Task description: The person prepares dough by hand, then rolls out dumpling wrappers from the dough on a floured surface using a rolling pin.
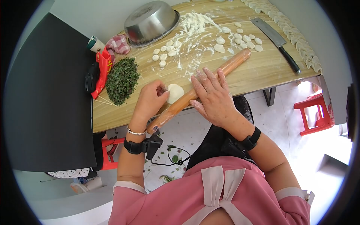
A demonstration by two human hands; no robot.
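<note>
A round, flat dough wrapper (175, 93) lies near the table's front edge. Its left rim is pinched between the thumb and curled fingers of my left hand (152, 98). A long wooden rolling pin (231, 64) slants across the table, its lower left end past the front edge and its body beside the wrapper. My right hand (214, 98) lies on the pin, palm down, with floury fingers stretched out and spread. Beyond the pin are small dough pieces (246, 38) in a loose group, and more dough pieces (169, 48) sit farther left.
Chopped greens (123, 80) are heaped at left, beside a red packet (102, 71) and chopsticks (106, 101). An upturned metal bowl (150, 22) stands behind, near loose flour (197, 22). A cleaver (275, 41) lies at right, alongside rows of folded dumplings (292, 33). A red stool (315, 114) stands below.
</note>
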